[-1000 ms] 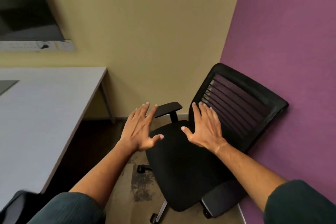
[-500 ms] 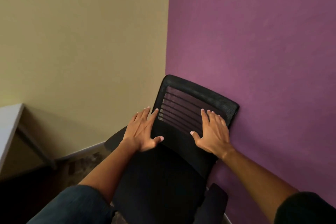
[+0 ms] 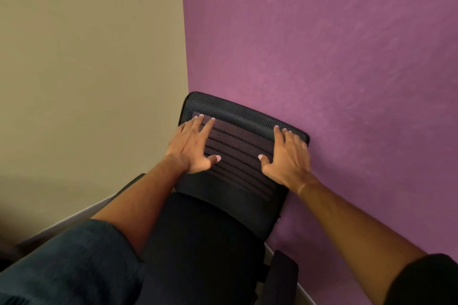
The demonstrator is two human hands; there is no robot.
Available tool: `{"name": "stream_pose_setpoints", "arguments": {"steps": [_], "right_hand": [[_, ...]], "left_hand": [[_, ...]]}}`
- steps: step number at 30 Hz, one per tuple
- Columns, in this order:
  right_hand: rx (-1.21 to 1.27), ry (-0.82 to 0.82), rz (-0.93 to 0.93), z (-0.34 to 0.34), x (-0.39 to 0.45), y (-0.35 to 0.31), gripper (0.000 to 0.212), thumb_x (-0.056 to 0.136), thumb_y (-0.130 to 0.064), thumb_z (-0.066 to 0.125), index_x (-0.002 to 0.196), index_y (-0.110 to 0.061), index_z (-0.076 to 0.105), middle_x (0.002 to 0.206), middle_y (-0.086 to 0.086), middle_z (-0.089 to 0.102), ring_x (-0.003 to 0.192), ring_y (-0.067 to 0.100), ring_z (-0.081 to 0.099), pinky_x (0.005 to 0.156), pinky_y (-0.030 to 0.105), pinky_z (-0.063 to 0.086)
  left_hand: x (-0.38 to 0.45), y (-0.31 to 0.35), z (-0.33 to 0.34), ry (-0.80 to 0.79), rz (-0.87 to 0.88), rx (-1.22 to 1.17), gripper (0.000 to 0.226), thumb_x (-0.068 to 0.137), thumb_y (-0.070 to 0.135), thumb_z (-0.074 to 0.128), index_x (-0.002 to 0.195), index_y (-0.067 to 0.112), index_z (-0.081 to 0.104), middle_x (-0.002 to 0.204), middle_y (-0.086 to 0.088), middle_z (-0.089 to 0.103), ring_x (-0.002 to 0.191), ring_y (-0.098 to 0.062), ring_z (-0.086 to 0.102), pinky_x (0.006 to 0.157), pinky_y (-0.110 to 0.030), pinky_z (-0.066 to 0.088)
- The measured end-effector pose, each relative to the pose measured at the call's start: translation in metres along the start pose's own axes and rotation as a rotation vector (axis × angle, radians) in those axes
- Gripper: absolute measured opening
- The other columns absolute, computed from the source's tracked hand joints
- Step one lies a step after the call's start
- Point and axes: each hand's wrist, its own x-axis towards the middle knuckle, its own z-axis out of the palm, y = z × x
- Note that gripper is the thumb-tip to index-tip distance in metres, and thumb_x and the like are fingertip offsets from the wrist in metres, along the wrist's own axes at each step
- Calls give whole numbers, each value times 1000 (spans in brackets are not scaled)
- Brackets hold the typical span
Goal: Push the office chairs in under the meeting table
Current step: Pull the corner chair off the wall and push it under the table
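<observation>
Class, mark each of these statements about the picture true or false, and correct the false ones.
1. Both hands lie on the chair's mesh backrest. True.
2. The left hand holds an armrest. False: its fingers lie straight on the backrest.
3. The chair stands by a purple wall. True.
4. The meeting table is in view. False: no table shows.
5. The right hand is a closed fist. False: its fingers are spread flat.

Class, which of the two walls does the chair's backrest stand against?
The purple wall, on the right; the beige wall lies left, clear of the backrest.
</observation>
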Motion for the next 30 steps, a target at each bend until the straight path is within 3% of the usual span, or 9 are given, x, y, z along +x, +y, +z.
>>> {"name": "stream_pose_setpoints", "arguments": {"steps": [5,11,19,30], "right_hand": [[38,28,-40,27,-12,-18,91,72,-45,68,146,-1,37,145,27,43,134,41,39,111,51,32],[40,28,-19,30,0,-24,93,75,-45,67,149,-2,30,151,26,36,139,39,33,116,50,26],[30,10,6,44,-9,-29,93,70,-40,70,147,-1,35,146,27,42,135,40,39,113,52,30],[-19,-27,32,46,34,-3,92,80,-43,63,152,-4,21,155,26,28,142,38,26,117,49,23]], "left_hand": [[0,8,22,-45,7,-3,106,76,70,53,154,18,4,159,-19,12,145,-33,16,116,-46,18],[5,-5,27,-60,-18,-5,105,76,70,53,154,18,6,159,-20,13,144,-34,18,115,-45,19],[3,-6,35,-72,8,-20,106,76,70,52,154,18,4,159,-19,13,144,-33,17,116,-45,18],[46,-19,39,-57,27,-12,106,77,67,56,154,18,3,159,-19,12,144,-34,16,116,-47,18]]}}
